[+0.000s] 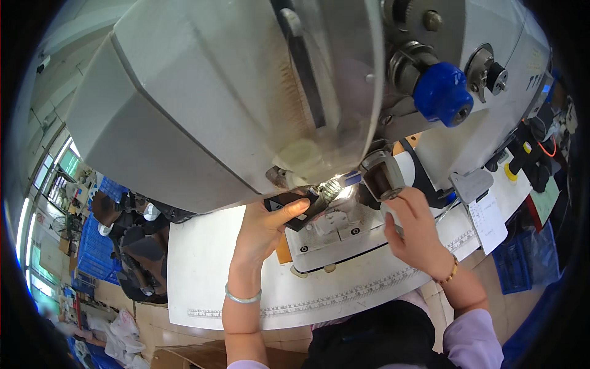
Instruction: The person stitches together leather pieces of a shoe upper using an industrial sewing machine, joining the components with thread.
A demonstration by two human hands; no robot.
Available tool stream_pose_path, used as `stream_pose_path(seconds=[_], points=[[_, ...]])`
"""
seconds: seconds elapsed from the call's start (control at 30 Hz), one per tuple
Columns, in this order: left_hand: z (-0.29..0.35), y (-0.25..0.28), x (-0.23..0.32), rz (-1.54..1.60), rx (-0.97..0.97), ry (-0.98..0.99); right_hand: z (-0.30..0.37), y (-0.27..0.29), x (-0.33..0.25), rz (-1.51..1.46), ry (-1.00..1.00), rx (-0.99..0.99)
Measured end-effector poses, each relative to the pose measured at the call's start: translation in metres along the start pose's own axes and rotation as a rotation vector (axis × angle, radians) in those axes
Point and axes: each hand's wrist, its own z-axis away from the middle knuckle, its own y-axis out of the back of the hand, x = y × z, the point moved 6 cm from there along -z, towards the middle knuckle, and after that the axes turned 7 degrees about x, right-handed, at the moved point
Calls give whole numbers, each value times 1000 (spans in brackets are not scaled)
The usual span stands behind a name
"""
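A large grey sewing machine (pixel 196 92) fills the upper view, its lit needle area just above the white table. My left hand (pixel 258 230) is closed on a black piece of material (pixel 287 208), thumb on top, holding it beside the needle area. My right hand (pixel 419 232) is to the right of the needle, just below a grey metal machine part (pixel 382 175). Its fingers curl inward toward the thumb; what lies between them is hidden. A metal plate (pixel 335 229) with screws lies between my hands.
A measuring tape (pixel 344 296) runs along the front of the white table (pixel 203 270). A blue knob (pixel 442 95) juts from the machine. A paper card (pixel 487 221) hangs at the right edge. Blue crates (pixel 512 261) and dark pieces (pixel 142 252) stand to the sides.
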Motion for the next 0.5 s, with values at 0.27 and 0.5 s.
stream_pose_path(seconds=[0.27,0.5], points=[[40,7,36,-622,566,-675,117,-3,71,266,-324,-287],[57,-44,23,-1259,73,-1346,78,-9,57,-111,-504,-111]])
